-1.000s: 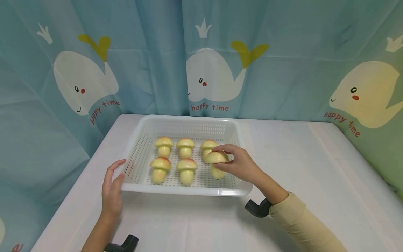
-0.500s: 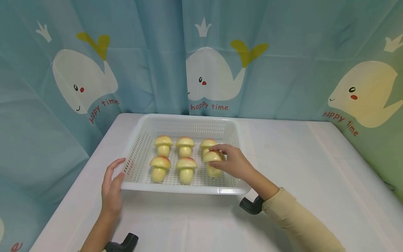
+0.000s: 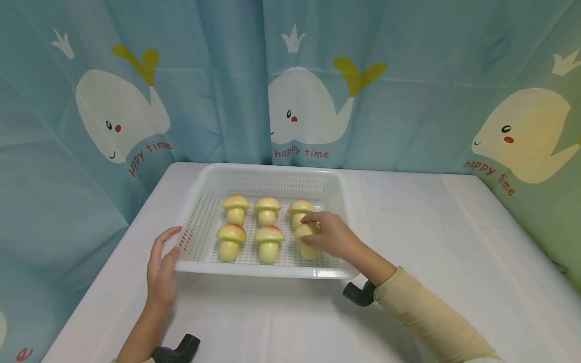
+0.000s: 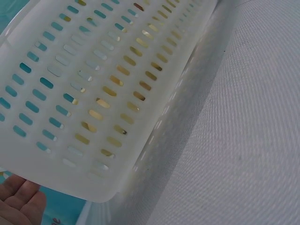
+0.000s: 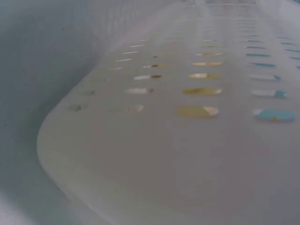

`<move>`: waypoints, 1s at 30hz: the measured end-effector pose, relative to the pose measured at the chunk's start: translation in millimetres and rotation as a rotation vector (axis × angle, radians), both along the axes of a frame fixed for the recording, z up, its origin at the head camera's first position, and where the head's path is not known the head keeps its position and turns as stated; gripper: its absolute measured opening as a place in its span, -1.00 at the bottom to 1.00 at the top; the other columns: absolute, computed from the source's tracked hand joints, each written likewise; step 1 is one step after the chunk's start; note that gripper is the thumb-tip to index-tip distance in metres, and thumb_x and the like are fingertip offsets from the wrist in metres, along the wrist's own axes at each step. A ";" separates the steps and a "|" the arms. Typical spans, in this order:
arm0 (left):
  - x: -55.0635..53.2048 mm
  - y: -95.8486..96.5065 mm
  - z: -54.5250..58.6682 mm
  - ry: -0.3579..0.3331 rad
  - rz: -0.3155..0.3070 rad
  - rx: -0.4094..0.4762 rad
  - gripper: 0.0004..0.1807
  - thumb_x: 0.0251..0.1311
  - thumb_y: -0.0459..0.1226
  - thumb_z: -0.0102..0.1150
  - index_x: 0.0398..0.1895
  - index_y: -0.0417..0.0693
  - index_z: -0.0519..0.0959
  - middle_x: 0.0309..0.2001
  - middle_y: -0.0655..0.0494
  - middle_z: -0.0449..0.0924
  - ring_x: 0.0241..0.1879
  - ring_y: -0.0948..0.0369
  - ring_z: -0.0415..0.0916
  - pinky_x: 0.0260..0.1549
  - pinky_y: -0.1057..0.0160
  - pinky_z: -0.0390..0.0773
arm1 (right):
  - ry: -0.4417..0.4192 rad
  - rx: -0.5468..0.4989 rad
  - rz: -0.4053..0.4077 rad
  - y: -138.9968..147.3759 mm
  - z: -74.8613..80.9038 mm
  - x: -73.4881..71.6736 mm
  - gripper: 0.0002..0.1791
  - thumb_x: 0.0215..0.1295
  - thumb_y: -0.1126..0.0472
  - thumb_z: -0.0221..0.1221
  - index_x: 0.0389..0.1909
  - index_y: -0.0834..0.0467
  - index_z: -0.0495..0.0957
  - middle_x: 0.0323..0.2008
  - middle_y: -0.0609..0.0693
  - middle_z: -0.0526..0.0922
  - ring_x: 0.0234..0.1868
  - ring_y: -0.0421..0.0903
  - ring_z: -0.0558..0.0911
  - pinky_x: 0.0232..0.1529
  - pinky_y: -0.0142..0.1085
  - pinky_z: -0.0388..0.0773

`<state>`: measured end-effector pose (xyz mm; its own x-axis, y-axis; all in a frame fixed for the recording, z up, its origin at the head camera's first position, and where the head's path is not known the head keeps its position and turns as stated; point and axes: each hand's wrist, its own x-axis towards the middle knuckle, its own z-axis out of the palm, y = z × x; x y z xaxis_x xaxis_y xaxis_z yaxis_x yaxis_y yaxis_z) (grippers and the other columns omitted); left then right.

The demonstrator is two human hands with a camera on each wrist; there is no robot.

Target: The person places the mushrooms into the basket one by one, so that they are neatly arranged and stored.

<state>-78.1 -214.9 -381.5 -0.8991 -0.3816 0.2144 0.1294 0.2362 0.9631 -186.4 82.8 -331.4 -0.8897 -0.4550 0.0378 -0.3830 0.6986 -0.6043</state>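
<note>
A white plastic basket (image 3: 254, 272) with slotted walls stands on the table. Several pale-yellow toy mushrooms with red-tinged caps stand inside in two rows, one being the front-middle toy mushroom (image 3: 269, 244). My right hand (image 3: 333, 234) reaches over the basket's right side and pinches the cap of the front-right toy mushroom (image 3: 309, 252), whose stem is down in the basket. At the front-left corner, my left hand (image 3: 161, 282) holds the basket's rim. In the left wrist view, curled fingers (image 4: 26, 199) touch below that rim. Only the basket's slotted outer wall (image 5: 187, 154) fills the right wrist view.
A white cloth covers the table (image 3: 445, 242), which extends to the right of and in front of the basket. Behind it hangs a blue curtain (image 3: 236, 91) with whale prints. Black wrist mounts (image 3: 358, 294) sit on both forearms.
My right hand has moved left and slightly lower with the toy mushroom, closer to the front row's line. The left hand has stayed at the rim.
</note>
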 end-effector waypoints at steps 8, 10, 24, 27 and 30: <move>0.0 0.2 -0.1 -0.005 -0.005 0.005 -0.55 0.32 -0.30 -0.42 0.26 -0.06 0.21 0.21 0.20 0.19 0.07 0.29 0.21 -0.12 0.28 0.24 | -0.044 0.099 0.011 -3.7 -3.9 -2.5 -0.57 -0.02 0.26 0.35 -0.07 0.25 0.54 -0.20 0.04 0.59 -0.22 -0.09 0.49 -0.16 -0.20 0.43; 0.3 0.5 0.0 -0.001 -0.005 0.011 -0.55 0.32 -0.29 -0.42 0.26 -0.06 0.21 0.19 0.20 0.20 0.07 0.29 0.22 -0.12 0.29 0.24 | -0.051 0.113 0.016 -4.4 -4.1 -2.6 -0.57 -0.01 0.26 0.34 -0.06 0.25 0.54 -0.21 0.03 0.59 -0.23 -0.09 0.49 -0.16 -0.21 0.43; 1.0 1.8 -0.3 -0.009 0.001 -0.003 -0.56 0.33 -0.28 -0.42 0.25 -0.10 0.20 0.19 0.21 0.20 0.08 0.29 0.22 -0.10 0.27 0.24 | -0.080 0.154 0.050 -5.3 -3.0 -1.4 -0.58 0.04 0.26 0.30 -0.04 0.26 0.52 -0.19 0.07 0.59 -0.21 -0.08 0.50 -0.13 -0.19 0.42; 0.8 1.9 -0.3 -0.009 0.000 -0.001 -0.56 0.33 -0.28 -0.42 0.25 -0.09 0.20 0.20 0.21 0.19 0.09 0.29 0.21 -0.08 0.27 0.24 | -0.073 0.158 0.057 -5.0 -3.3 -1.5 -0.58 0.04 0.25 0.30 -0.04 0.27 0.52 -0.19 0.07 0.59 -0.20 -0.07 0.51 -0.12 -0.18 0.42; 0.6 1.8 -0.1 -0.009 -0.001 0.006 -0.56 0.33 -0.28 -0.42 0.25 -0.08 0.21 0.21 0.22 0.19 0.10 0.29 0.20 -0.08 0.27 0.23 | -0.065 0.168 0.070 -4.9 -3.6 -1.9 -0.60 0.04 0.24 0.31 -0.06 0.25 0.53 -0.23 0.04 0.59 -0.22 -0.08 0.50 -0.14 -0.18 0.42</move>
<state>-77.5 -213.1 -381.6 -0.9015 -0.3817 0.2038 0.1206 0.2307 0.9655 -188.3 77.9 -335.1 -0.8535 -0.5113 -0.1001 -0.3988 0.7647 -0.5062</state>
